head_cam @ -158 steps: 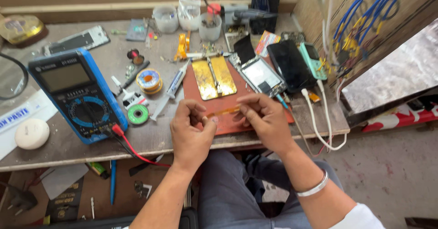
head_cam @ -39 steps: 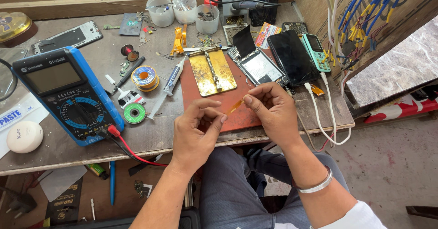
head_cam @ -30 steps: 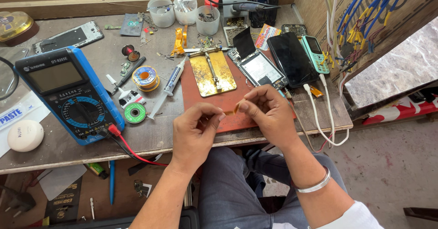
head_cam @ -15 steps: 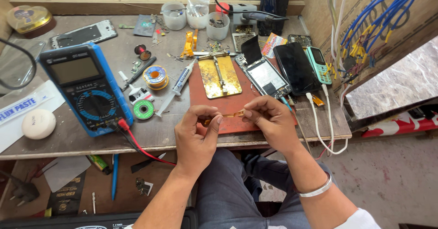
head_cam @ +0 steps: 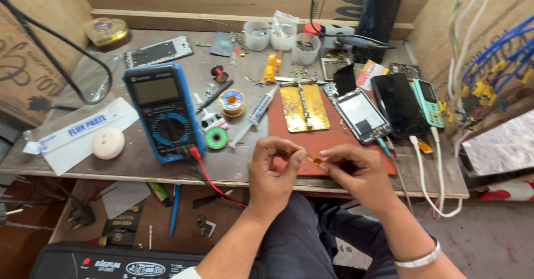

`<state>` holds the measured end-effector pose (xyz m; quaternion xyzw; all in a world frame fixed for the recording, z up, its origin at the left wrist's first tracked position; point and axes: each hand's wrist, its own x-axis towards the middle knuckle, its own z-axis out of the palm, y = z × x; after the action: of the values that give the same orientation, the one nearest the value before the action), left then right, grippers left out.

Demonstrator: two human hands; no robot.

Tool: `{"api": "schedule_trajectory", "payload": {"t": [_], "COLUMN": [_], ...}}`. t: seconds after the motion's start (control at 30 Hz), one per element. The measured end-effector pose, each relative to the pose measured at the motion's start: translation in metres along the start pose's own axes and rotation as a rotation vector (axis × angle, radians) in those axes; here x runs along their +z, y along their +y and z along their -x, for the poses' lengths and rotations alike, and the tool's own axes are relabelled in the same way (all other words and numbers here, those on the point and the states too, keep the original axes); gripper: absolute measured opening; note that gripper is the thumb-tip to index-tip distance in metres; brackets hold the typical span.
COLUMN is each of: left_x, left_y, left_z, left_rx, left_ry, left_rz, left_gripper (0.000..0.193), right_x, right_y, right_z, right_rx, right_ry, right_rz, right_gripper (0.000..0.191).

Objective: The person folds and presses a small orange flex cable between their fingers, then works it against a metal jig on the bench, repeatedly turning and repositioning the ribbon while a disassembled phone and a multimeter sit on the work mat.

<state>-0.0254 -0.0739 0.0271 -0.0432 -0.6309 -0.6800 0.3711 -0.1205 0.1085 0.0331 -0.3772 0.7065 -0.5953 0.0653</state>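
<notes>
My left hand [head_cam: 273,170] and my right hand [head_cam: 356,170] pinch the two ends of a small amber flex strip [head_cam: 313,159], held between them just above the near edge of the red work mat [head_cam: 334,140]. Behind the hands, a gold metal holder plate [head_cam: 303,108] lies on the mat. An opened phone [head_cam: 361,115] rests on the mat's right side.
A blue multimeter [head_cam: 162,111] with a red lead [head_cam: 214,183] sits left of the hands. Solder spools [head_cam: 231,102], a syringe [head_cam: 254,116], a white round puck [head_cam: 108,143] and a flux paste pack [head_cam: 83,131] lie left. Phones [head_cam: 399,104] and white cables [head_cam: 431,173] lie right.
Both hands stayed at the mat's near edge, working the amber strip between their fingertips. The strip went from tilted to nearly level. The view shifted slightly.
</notes>
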Motion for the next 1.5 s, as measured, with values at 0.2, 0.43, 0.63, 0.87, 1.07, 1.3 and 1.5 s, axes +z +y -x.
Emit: {"api": "schedule_trajectory", "payload": {"t": [0.2,0.43,0.63,0.87,1.07,1.3,1.5], "left_x": [-0.002,-0.006,-0.008,-0.001,0.0,0.002,0.002], "left_y": [-0.005,-0.006,-0.006,0.005,0.014,0.015,0.014], "left_z": [-0.003,-0.002,-0.003,-0.004,-0.006,-0.009,-0.008], "left_rx": [-0.083,-0.156,-0.052,-0.043,-0.013,-0.102,-0.143], "left_ry": [-0.041,-0.012,-0.01,0.066,0.03,0.03,0.053], "left_rz": [0.202,0.171,0.176,-0.048,-0.229,-0.228,-0.194], "left_gripper": [0.027,0.01,0.009,0.01,0.014,0.015,0.014], "right_x": [0.013,0.029,0.026,0.023,0.02,0.02,0.02], "right_y": [-0.014,-0.01,-0.001,0.014,0.019,0.017,0.016], "right_z": [-0.004,-0.006,-0.003,0.003,0.003,0.003,0.004], "right_rx": [-0.01,0.095,0.058,0.048,0.037,0.017,0.023], "right_ry": [-0.029,-0.003,0.066,0.093,0.257,0.296,0.27], "right_rz": [0.199,0.025,-0.022,-0.158,-0.17,-0.175,-0.173], "right_gripper": [0.017,0.011,0.011,0.012,0.017,0.018,0.018]}}
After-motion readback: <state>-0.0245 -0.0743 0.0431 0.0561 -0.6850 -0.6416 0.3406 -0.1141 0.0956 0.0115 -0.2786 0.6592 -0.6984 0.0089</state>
